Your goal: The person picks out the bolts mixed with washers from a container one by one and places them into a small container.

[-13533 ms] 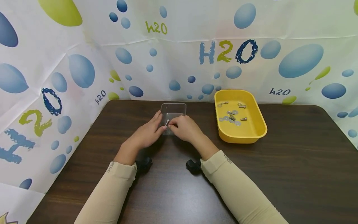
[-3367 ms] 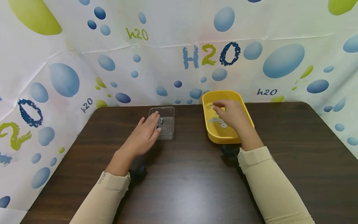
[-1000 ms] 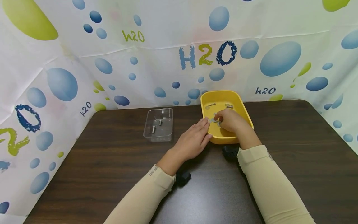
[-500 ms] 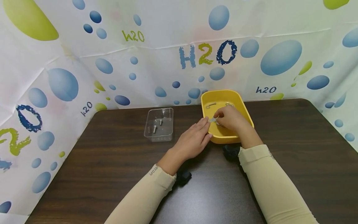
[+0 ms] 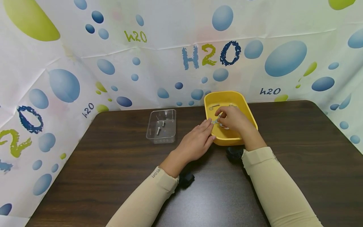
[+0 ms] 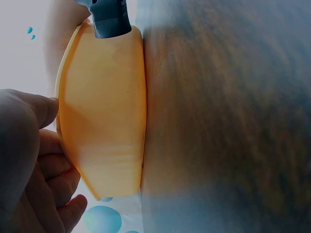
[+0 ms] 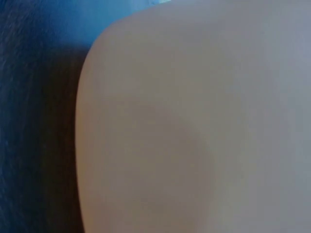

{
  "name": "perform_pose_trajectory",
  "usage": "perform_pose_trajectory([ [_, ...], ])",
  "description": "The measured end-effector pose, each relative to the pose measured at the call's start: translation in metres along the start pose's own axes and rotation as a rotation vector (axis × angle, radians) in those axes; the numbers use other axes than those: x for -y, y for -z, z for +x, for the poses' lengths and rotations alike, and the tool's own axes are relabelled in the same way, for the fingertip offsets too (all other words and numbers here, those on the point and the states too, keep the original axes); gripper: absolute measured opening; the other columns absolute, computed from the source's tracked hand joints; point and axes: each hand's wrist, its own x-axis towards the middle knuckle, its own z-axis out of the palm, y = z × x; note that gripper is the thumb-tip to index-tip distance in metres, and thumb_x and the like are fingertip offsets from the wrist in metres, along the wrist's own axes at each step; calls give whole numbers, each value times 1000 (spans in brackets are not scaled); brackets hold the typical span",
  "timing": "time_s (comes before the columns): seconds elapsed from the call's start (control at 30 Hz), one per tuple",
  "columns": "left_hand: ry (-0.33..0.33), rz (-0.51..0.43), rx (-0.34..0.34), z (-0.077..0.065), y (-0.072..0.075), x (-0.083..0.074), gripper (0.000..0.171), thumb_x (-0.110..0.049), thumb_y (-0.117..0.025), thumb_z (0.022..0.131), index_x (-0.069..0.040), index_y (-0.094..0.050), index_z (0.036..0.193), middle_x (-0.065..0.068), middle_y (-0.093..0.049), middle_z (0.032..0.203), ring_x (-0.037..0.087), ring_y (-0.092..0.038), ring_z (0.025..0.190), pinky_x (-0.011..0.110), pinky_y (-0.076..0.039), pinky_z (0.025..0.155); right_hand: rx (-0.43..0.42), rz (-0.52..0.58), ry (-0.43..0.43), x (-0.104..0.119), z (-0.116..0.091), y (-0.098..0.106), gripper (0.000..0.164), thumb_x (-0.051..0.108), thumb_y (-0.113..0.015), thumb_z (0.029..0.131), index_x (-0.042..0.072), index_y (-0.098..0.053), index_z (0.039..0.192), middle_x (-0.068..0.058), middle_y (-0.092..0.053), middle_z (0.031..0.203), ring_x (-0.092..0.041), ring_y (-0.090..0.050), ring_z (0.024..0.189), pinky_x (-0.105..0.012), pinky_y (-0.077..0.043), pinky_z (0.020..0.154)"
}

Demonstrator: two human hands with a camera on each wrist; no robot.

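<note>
Beige-sleeved right hand (image 5: 231, 118) is over the yellow tray (image 5: 227, 142), thumb and fingertips close together; can't tell if they grip anything. Left hand (image 5: 195, 142) is not gripping: fingers extended, resting at the tray's left rim.

Bench (image 5: 99, 176) under it all: dark brown wood grain, rounded far corners, shiny toward the near middle. White sheet (image 5: 164, 41) rises behind and along the left, creased, printed with blue and green blobs plus H2O lettering. Tray sits by the bench's far edge, close to the sheet.

In the tray: loose washers (image 5: 226, 128), a screw (image 5: 216, 105) toward the far left. Right hand hides part of the load. Black unit (image 5: 234, 153) at the right wrist is just in front of the tray; another (image 5: 186, 181) at the left wrist. Clear box (image 5: 160, 140) left of the tray, apart from it, two bolts (image 5: 158, 130) inside. Right wrist view mostly blocked by something pale and blurred.
</note>
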Motion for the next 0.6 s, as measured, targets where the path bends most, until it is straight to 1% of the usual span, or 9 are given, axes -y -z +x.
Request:
perform_pose_trajectory([
  [0.1, 0, 1, 2, 0, 0, 0, 57, -39, -36, 107, -8, -31, 155, 5, -21, 164, 17, -19, 151, 35, -21, 122, -10, -16, 7, 1, 0, 1, 27, 14, -65, 95, 7, -65, 121, -12, -69, 97, -22, -63, 75, -36, -55, 73],
  [0.27, -2, 3, -3, 0, 1, 0, 57, -39, -37, 107, -8, -31, 155, 5, -21, 164, 17, -19, 151, 35, -21, 122, -4, -2, 5, 2, 0, 2, 31, 14, -64, 95, 6, -64, 126, -12, -69, 99, -19, -64, 69, -33, -56, 70],
  [0.33, -4, 6, -7, 0, 1, 0, 58, -40, -37, 107, -8, -31, 155, 5, -22, 164, 17, -19, 151, 36, -21, 122, -5, 0, 3, 2, 0, 3, 30, 15, -65, 95, 5, -66, 123, -12, -70, 99, -17, -65, 67, -32, -56, 70],
  [0.4, -6, 10, -8, -1, 1, 0, 59, -41, -38, 106, -8, -30, 155, 5, -22, 164, 17, -19, 151, 36, -21, 122, -6, 5, -1, 3, 0, 2, 28, 15, -67, 94, 4, -69, 119, -11, -71, 100, -16, -66, 69, -32, -57, 71],
  [0.5, -7, 15, -8, -3, 2, 0, 60, -41, -38, 106, -7, -30, 155, 6, -22, 164, 17, -19, 151, 37, -21, 122, -22, -7, -5, 3, 0, 2, 23, 17, -69, 92, 5, -73, 112, -10, -72, 98, -18, -66, 74, -34, -57, 73],
  [0.6, -3, 14, -16, -5, 4, 1, 60, -41, -38, 106, -7, -30, 155, 6, -23, 163, 18, -20, 151, 37, -21, 122, -57, -31, 10, 4, -1, 1, 20, 18, -70, 91, 5, -74, 106, -10, -70, 99, -23, -64, 82, -38, -56, 78],
])
